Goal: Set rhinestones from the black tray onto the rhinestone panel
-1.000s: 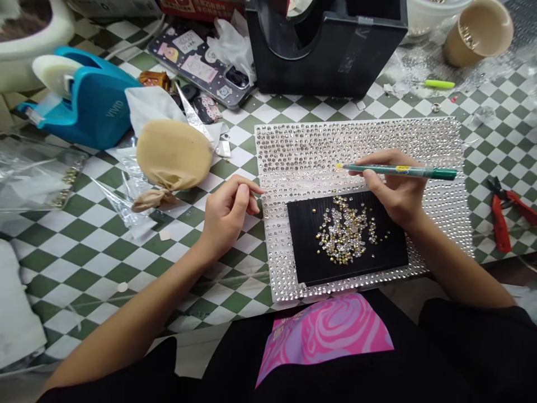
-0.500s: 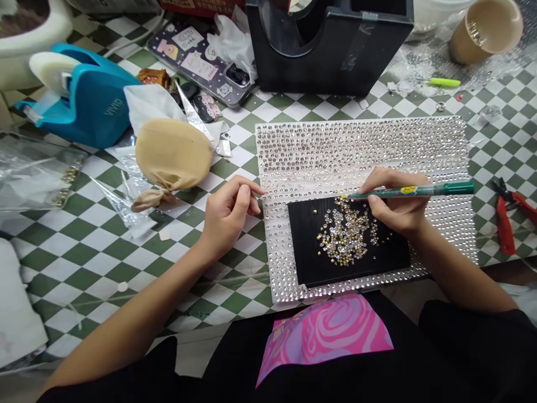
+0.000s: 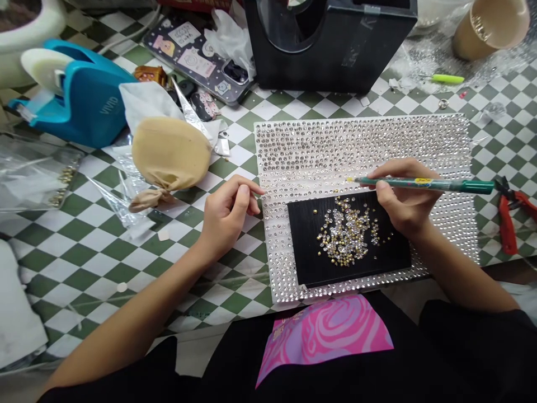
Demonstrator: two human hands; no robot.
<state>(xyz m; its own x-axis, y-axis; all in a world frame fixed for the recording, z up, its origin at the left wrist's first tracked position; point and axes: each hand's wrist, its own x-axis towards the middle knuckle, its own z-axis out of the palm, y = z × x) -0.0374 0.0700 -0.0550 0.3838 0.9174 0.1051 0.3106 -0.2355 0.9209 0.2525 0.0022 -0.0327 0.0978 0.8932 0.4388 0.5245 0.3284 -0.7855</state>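
Note:
My right hand (image 3: 406,196) pinches a green pen (image 3: 444,184), held nearly level with its tip to the left. A small yellow bit shows at the tip, over the white sheet set with rows of clear rhinestones (image 3: 361,143). Below the pen, a black tray (image 3: 308,268) rests on that sheet and carries a heap of loose gold-backed rhinestones (image 3: 346,238). My left hand (image 3: 229,212) lies by the sheet's left edge, fingers curled in and the index finger reaching to the edge. Nothing shows in the left hand.
Behind the sheet stands a large black tape dispenser (image 3: 314,67). To the left are a tan cloth-wrapped bundle (image 3: 172,151), a blue tape dispenser (image 3: 96,101) and a phone (image 3: 201,61). Red-handled pliers (image 3: 507,224), a lime-green tool (image 3: 448,79) and a brown cup (image 3: 474,39) lie right.
My right hand and the pen have shifted slightly right and away from me; the tip has left the tray's far edge for the rhinestone sheet. The left hand stays put.

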